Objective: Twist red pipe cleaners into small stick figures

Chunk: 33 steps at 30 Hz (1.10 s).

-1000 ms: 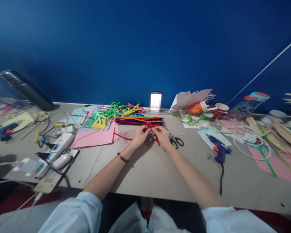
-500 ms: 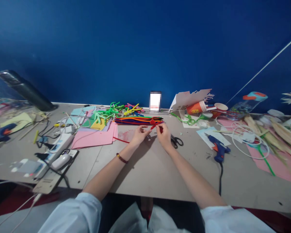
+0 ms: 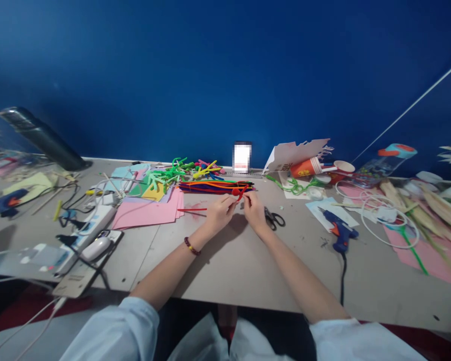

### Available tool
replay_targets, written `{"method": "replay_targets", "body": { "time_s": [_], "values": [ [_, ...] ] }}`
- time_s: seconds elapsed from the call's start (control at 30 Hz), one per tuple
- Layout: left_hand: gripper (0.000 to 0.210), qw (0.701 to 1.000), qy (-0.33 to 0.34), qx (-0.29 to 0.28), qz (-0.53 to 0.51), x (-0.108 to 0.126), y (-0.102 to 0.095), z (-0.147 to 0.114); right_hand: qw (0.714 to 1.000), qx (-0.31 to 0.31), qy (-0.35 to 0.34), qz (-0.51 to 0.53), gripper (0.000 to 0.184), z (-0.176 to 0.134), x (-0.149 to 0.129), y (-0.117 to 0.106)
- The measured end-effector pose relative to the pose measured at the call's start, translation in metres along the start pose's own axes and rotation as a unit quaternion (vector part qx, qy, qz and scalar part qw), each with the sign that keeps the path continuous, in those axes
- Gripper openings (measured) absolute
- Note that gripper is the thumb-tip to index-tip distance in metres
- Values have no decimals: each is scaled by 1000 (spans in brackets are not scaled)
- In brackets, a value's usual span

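Note:
Between my two hands, just in front of the bundle, is a bent red pipe cleaner (image 3: 241, 192). My left hand (image 3: 221, 210) is closed on it, with a straight red length sticking out to the left past the wrist. The fingertips of my right hand (image 3: 253, 208) pinch the same red pipe cleaner from the other side. Behind my hands lies a bundle of coloured pipe cleaners (image 3: 210, 187), red, orange, green and dark purple. Black-handled scissors (image 3: 275, 219) rest on the table to the right of my right hand.
Pink paper sheets (image 3: 146, 213) and a tangle of green pipe cleaners (image 3: 165, 175) lie to the left, beside a power strip (image 3: 92, 233). At right are a blue glue gun (image 3: 340, 230), orange paper cups (image 3: 306, 168) and a white cable (image 3: 364, 220). A pixelated phone (image 3: 242, 158) stands against the wall.
My left hand has closed further and turned. The red pipe cleaner's end now points upward between my hands, and its tail on the left has shifted up. My right hand stays nearly in place.

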<state>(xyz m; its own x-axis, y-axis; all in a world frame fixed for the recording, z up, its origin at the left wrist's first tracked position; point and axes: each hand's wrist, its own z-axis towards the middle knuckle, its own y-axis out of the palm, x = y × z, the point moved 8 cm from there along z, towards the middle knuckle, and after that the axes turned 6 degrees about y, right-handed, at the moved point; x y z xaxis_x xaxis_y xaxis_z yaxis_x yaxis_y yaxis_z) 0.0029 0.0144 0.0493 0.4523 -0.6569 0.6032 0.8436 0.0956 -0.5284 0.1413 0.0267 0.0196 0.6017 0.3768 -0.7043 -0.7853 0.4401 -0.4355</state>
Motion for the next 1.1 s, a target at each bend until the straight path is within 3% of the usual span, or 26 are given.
{"method": "replay_targets", "body": {
  "time_s": [0.37, 0.6, 0.73, 0.8, 0.9, 1.0, 1.1],
  "values": [
    [20, 985, 98, 66, 124, -10, -22, 7, 988, -138, -54, 54, 21, -11, -21, 29],
    [9, 930, 242, 138, 241, 11, -37, 3, 983, -142, 35, 108, 8, -11, -25, 27],
    [12, 910, 277, 149, 272, 18, -39, 2, 961, -195, 113, 158, 7, -14, -17, 35],
    [13, 913, 283, 119, 269, 18, -36, 4, 941, -239, 151, 187, 8, -16, -14, 38],
    [12, 935, 276, 27, 221, 12, -25, 11, 900, -324, 187, 224, 9, -21, -12, 42],
    [14, 962, 220, -58, 149, -3, -15, 17, 847, -404, 222, 266, 16, -29, -12, 44],
    [19, 981, 137, -125, 49, -19, -6, 19, 804, -442, 266, 297, 25, -35, -9, 43]
  ]
}}
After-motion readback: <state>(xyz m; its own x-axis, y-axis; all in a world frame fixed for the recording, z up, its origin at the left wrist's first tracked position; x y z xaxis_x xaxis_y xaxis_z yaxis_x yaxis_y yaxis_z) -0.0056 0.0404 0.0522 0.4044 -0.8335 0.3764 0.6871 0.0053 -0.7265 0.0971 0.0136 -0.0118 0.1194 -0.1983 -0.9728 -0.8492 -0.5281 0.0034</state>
